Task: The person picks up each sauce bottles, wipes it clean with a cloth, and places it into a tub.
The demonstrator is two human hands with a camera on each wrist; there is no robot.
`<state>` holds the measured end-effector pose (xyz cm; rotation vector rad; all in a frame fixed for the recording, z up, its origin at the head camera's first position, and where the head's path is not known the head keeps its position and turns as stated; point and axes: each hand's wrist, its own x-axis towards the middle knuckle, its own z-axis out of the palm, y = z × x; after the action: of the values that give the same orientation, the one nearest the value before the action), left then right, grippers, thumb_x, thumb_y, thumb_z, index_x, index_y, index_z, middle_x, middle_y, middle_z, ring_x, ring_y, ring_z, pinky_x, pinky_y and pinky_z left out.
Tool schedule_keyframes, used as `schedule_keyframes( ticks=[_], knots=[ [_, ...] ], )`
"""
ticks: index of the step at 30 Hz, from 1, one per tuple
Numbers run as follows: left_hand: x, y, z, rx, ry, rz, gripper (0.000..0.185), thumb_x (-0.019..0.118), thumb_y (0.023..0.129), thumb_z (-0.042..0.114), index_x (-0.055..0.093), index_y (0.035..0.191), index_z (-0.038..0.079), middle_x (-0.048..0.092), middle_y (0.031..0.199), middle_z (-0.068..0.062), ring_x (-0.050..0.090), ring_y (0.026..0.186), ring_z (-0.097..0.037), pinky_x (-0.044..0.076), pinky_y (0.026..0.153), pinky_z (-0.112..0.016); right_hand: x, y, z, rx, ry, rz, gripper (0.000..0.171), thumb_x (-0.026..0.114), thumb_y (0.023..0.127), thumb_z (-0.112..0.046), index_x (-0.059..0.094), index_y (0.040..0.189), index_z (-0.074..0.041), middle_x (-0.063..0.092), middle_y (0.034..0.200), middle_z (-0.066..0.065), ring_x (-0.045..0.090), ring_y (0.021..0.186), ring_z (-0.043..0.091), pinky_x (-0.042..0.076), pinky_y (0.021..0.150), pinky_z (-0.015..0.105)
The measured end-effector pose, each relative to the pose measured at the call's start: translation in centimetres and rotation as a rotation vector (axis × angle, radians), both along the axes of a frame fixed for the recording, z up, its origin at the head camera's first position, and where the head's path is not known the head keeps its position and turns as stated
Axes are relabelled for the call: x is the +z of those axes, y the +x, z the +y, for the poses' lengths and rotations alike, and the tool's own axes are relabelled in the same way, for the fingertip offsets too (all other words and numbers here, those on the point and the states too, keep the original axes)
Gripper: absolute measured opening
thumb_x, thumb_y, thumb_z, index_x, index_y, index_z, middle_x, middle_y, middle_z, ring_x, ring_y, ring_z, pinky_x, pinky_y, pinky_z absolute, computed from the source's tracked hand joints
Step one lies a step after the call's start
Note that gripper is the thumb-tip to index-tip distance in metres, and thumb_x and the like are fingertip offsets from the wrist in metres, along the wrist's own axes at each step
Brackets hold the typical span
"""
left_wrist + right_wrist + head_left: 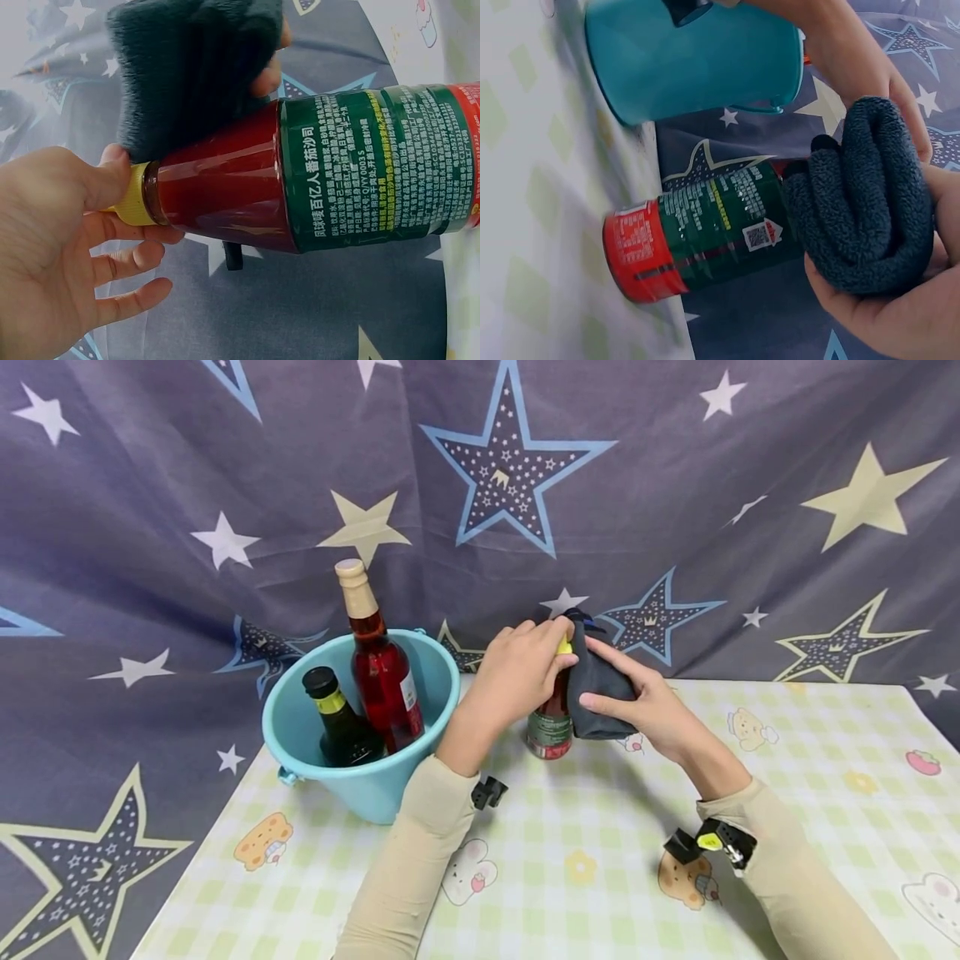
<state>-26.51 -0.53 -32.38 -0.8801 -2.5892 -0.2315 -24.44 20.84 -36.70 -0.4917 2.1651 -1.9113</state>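
A ketchup bottle (550, 732) with red sauce and a green label is upright right of the bucket. My left hand (517, 670) pinches its yellow cap (133, 196) between thumb and index finger, the other fingers loosely bent in the left wrist view. From the right side, my right hand (660, 710) grips a folded dark blue-grey towel (870, 217), fingers and thumb around its fold. The towel (600, 689) lies against the bottle's upper part and covers some of it in the head view.
On the left stands a light blue bucket (367, 789) holding a tall red bottle (381, 681) with a cream top and a dark green bottle (348, 739) with a black cap. A checked cloth (577, 902) covers the table; a star-patterned curtain (637, 410) hangs behind it.
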Motion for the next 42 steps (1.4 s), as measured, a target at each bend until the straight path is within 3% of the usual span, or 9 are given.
schedule_keyframes(
  ticks=[5,10,15,19,31,42],
  knots=[
    [0.14,0.04,0.06,0.0,0.0,0.009,0.028,0.053,0.104,0.041,0.056,0.118,0.017,0.069,0.103,0.002,0.061,0.088,-0.02,0.05,0.078,-0.036,-0.07,0.03,0.03,-0.04,0.154,0.063,0.074,0.073,0.096,-0.017,0.037,0.159,-0.032,0.034,0.163,0.01,0.052,0.128,0.028,0.053,0.087,0.02],
    [0.1,0.08,0.08,-0.003,-0.006,-0.007,0.028,0.053,0.104,0.042,0.056,0.117,0.017,0.069,0.1,0.002,0.061,0.087,-0.02,0.05,0.077,-0.035,-0.27,0.14,-0.15,-0.064,0.242,0.136,0.072,0.075,0.094,-0.017,0.041,0.157,-0.025,0.039,0.161,0.009,0.05,0.13,0.032,0.047,0.091,0.019],
    [0.11,0.07,-0.05,0.007,-0.009,0.005,0.029,0.053,0.104,0.042,0.056,0.117,0.016,0.069,0.099,0.002,0.061,0.086,-0.02,0.05,0.077,-0.035,-0.3,0.03,-0.31,-0.068,0.344,0.239,0.072,0.074,0.095,-0.019,0.04,0.158,-0.023,0.038,0.161,0.013,0.048,0.133,0.032,0.042,0.101,0.037],
    [0.2,0.01,-0.1,0.017,-0.007,0.01,0.029,0.053,0.103,0.042,0.056,0.118,0.016,0.07,0.1,0.002,0.062,0.087,-0.02,0.05,0.078,-0.036,-0.12,-0.03,-0.36,-0.071,0.414,0.298,0.072,0.074,0.095,-0.021,0.039,0.158,-0.021,0.041,0.155,0.021,0.047,0.124,0.034,0.04,0.097,0.046],
    [0.32,0.0,0.06,0.009,-0.013,-0.026,0.029,0.053,0.104,0.041,0.055,0.118,0.016,0.068,0.097,0.001,0.061,0.086,-0.021,0.05,0.078,-0.036,-0.21,-0.03,-0.15,-0.072,0.513,0.333,0.073,0.076,0.093,-0.022,0.042,0.157,-0.015,0.047,0.147,0.026,0.05,0.115,0.035,0.041,0.09,0.045],
    [0.16,-0.07,0.12,-0.007,-0.008,-0.009,0.028,0.054,0.104,0.04,0.055,0.116,0.015,0.067,0.093,0.001,0.06,0.084,-0.02,0.049,0.076,-0.035,-0.03,0.32,-0.18,-0.045,0.547,0.316,0.068,0.073,0.096,-0.021,0.041,0.154,-0.006,0.046,0.144,0.03,0.049,0.119,0.04,0.042,0.096,0.053]
  ],
)
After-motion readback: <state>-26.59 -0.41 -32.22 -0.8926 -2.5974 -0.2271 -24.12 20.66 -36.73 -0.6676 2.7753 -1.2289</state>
